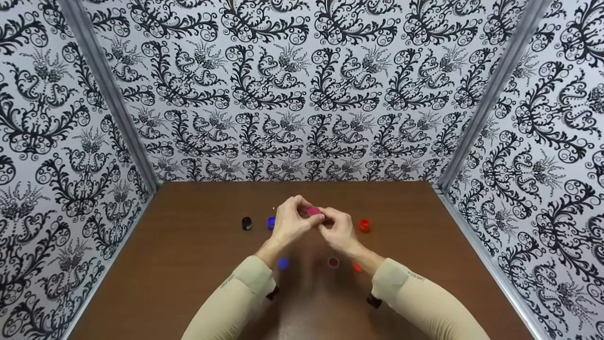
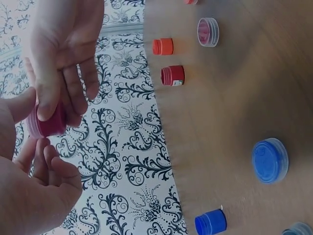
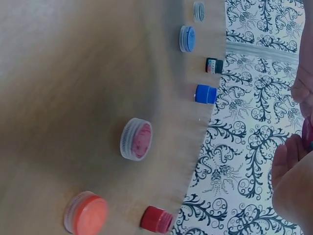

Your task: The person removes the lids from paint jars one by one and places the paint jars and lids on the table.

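Above the far part of the table, both hands come together on a small magenta paint jar [image 1: 313, 211]. My left hand [image 1: 291, 219] grips it from one side, thumb and fingers around it. From the other side my right hand [image 1: 338, 230] pinches it. In the left wrist view the jar [image 2: 49, 121] shows a paler ribbed end by the left thumb; the right thumb lies across its darker body. In the right wrist view only a sliver of the jar [image 3: 307, 132] shows at the right edge, so whether a cap is on it is unclear.
Along the back stand a black jar [image 1: 247, 223], a blue jar [image 1: 271, 223], a red jar [image 2: 172, 76] and an orange jar [image 2: 163, 46]. Nearer lie a blue cap [image 1: 282, 263], a clear cap with pink inside [image 3: 136, 139] and an orange cap [image 3: 85, 214]. Patterned walls [image 1: 302, 118] enclose the table.
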The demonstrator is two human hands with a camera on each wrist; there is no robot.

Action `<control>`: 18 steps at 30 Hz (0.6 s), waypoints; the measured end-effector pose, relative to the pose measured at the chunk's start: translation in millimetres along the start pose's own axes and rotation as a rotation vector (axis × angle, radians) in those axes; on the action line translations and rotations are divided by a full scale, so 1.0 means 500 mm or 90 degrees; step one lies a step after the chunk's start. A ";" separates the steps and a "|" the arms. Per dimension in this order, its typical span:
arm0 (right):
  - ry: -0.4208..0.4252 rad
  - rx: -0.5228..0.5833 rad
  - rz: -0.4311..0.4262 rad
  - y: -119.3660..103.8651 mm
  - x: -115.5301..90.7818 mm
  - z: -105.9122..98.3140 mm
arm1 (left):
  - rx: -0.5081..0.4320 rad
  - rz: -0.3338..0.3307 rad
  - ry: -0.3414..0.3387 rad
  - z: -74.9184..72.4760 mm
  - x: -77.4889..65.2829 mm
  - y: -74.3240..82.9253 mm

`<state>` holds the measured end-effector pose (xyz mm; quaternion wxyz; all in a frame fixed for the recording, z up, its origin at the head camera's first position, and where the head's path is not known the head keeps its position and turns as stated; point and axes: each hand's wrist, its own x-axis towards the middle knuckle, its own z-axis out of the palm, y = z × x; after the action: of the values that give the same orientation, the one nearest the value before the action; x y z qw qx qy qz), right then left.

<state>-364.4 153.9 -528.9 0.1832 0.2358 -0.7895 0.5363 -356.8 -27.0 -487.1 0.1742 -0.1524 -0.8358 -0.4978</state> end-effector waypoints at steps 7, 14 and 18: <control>0.026 -0.044 -0.023 -0.004 0.010 -0.001 | 0.004 -0.009 -0.007 -0.002 0.015 -0.003; 0.024 0.001 0.033 -0.017 0.021 -0.013 | -0.022 0.042 -0.071 -0.032 0.031 -0.010; 0.009 0.018 0.063 -0.020 0.024 -0.018 | -0.035 0.074 -0.122 -0.039 0.032 -0.013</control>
<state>-368.2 157.0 -511.4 0.1588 0.1952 -0.7911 0.5575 -371.2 -46.2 -476.4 0.1180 -0.2524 -0.8243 -0.4928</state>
